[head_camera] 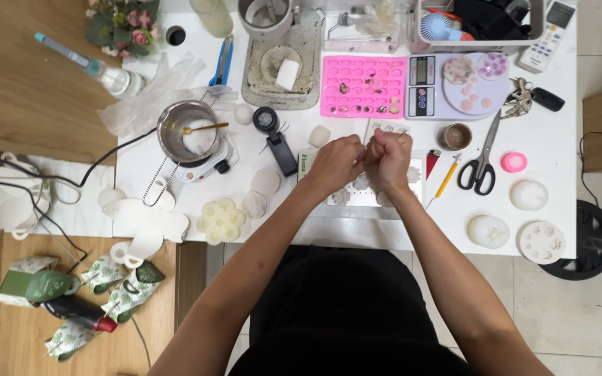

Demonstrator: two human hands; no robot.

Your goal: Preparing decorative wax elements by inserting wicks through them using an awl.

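On the white surface [357,233], left to right, I count: one metal pot [186,132] with one gold spoon [207,128] in it, on a small hot plate; one flower-shaped white mould [221,220] near me; one pink mould tray [364,85] at the far side; one digital scale [454,87]; one yellow pencil [446,177]; one pair of black-handled scissors [481,163]; one pink ring [514,161]; and three round white moulds [527,217] at the right.

My left hand [336,163] and right hand [389,154] meet at the centre, knuckles touching, both curled narrow over a white tray [367,197] carrying small white castings. The fingertips appear pinched on something small between them; I cannot tell what it is.
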